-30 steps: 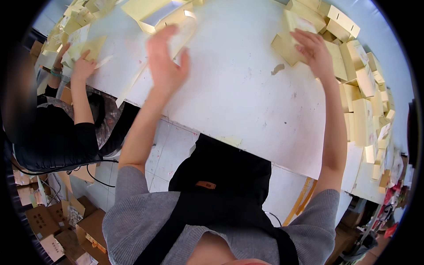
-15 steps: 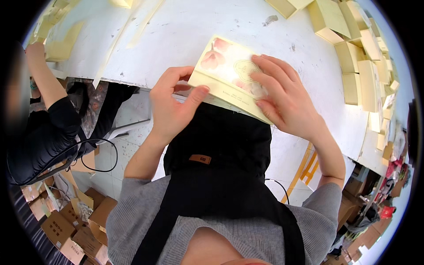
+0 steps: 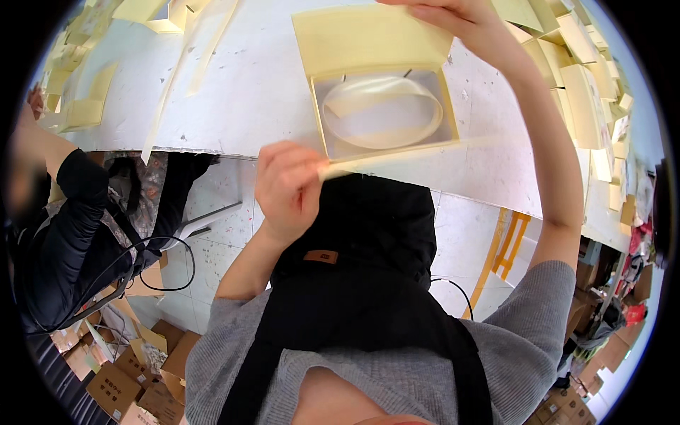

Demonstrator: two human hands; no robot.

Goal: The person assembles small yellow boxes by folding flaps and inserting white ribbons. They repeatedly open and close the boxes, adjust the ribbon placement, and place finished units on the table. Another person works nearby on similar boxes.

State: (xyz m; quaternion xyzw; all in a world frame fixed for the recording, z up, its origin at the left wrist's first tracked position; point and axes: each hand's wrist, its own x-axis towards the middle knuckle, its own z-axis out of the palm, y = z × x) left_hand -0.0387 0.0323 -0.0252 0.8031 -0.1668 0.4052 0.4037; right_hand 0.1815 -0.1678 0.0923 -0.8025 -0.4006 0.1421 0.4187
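In front of me a pale yellow gift box stands opened near the table edge, its lid swung up on the far side. Inside lies a wide, translucent whitish loop over a pale bottom. My left hand is closed at the near left corner, pinching the box's front edge. My right hand is at the lid's upper right edge with its fingers closed on it; part of that hand is cut off by the picture's top. A thin pale strip along the near edge is smeared by motion.
Many pale yellow boxes are stacked along the right of the white table. More yellow boxes and pale strips lie at the left, by another person's arm. Brown cartons stand on the floor lower left.
The closed box with its floral cover is now open, showing its inside. My right hand has moved up and away with the lid; my left hand has shifted slightly down.
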